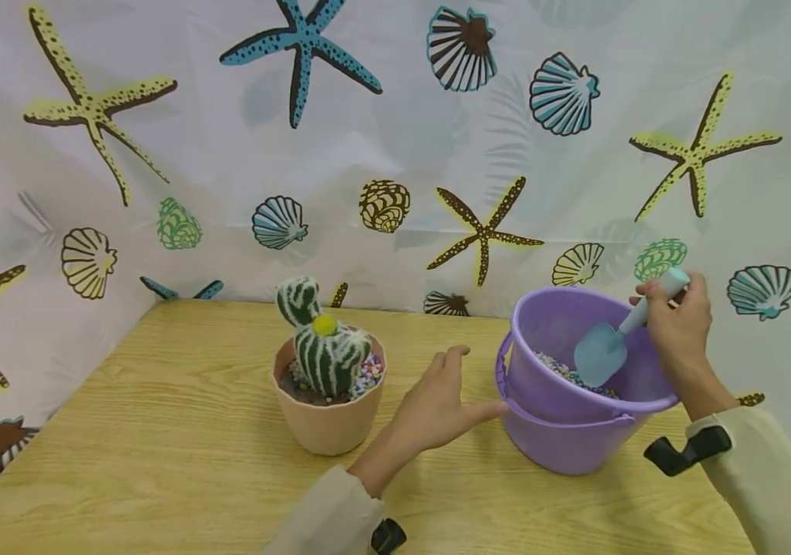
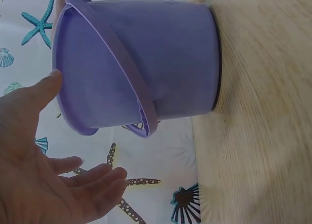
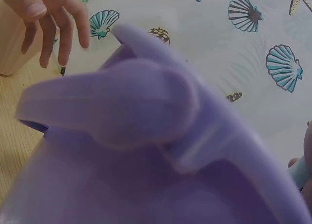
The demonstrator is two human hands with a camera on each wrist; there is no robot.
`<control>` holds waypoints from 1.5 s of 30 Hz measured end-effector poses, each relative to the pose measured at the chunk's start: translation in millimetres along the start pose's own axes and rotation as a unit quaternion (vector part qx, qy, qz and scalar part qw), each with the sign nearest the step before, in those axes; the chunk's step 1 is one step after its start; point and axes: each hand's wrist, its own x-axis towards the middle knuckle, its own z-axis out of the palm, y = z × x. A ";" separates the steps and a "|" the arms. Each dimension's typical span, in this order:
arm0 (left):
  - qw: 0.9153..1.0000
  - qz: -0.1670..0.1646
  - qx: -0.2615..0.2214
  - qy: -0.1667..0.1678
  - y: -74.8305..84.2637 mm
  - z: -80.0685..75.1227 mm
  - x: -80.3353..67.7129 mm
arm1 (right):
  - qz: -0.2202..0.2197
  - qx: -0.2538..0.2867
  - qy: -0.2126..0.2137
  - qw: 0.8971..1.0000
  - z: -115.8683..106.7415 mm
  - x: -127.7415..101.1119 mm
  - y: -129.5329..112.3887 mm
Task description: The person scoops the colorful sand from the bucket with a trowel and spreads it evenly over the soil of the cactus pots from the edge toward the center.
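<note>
Hands apart: right hand (image 1: 676, 327) gripping scoop (image 1: 604, 351) in bucket (image 1: 562, 432), left hand (image 1: 437, 408) open beside it

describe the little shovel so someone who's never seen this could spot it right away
On the wooden table, look to the right side for the purple bucket holding small coloured pebbles. The scoop dips into it, its handle gripped by the right hand. It is the only pale blue tool there, with a flat rounded blade, unlike the peach cactus pot nearby.
</note>
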 end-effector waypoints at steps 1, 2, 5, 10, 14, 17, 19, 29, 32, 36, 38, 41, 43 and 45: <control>1.000 0.000 -0.004 0.000 0.6 1.4 1.4 | -0.006 -0.007 -0.004 1.000 0.1 0.3 1.2; 1.000 0.002 -0.006 0.000 1.0 2.8 2.9 | -0.011 -0.015 -0.011 1.000 0.2 0.5 2.4; 1.000 0.002 -0.012 0.000 2.3 6.5 6.5 | -0.026 -0.051 -0.033 0.998 0.0 0.7 4.7; 1.000 0.008 -0.014 0.004 5.6 10.7 12.7 | -0.044 -0.098 -0.065 0.992 -0.7 0.9 7.1; 1.000 0.020 -0.005 0.007 9.2 13.0 18.4 | -0.054 -0.114 -0.083 0.989 -1.5 1.7 9.1; 1.000 0.027 -0.003 0.008 12.3 14.6 22.3 | -0.049 -0.121 -0.100 0.986 -2.8 2.4 10.5; 1.000 0.028 -0.004 0.008 14.4 15.4 24.3 | -0.043 -0.135 -0.108 0.984 -3.7 3.1 11.7; 0.999 0.031 -0.020 0.010 24.6 17.6 34.7 | -0.017 -0.206 -0.074 0.976 -5.4 6.2 11.1; 0.999 0.041 -0.023 0.008 26.1 17.8 37.1 | -0.016 -0.204 -0.077 0.976 -3.9 5.6 10.7; 0.998 0.055 -0.025 0.003 29.1 20.9 39.6 | -0.018 -0.205 -0.080 0.975 -4.2 3.0 10.0; 0.998 0.060 -0.027 0.001 30.1 22.8 40.6 | -0.010 -0.197 -0.080 0.977 -4.0 2.0 9.6; 0.997 0.064 -0.029 -0.002 30.1 24.0 42.3 | 0.009 -0.174 -0.082 0.981 -3.1 1.4 8.7; 0.997 0.068 -0.034 -0.002 30.1 24.2 43.2 | 0.018 -0.166 -0.086 0.982 -3.1 1.8 8.4; 0.997 0.070 -0.039 -0.003 30.7 24.4 44.0 | 0.020 -0.168 -0.087 0.982 -3.7 2.2 8.7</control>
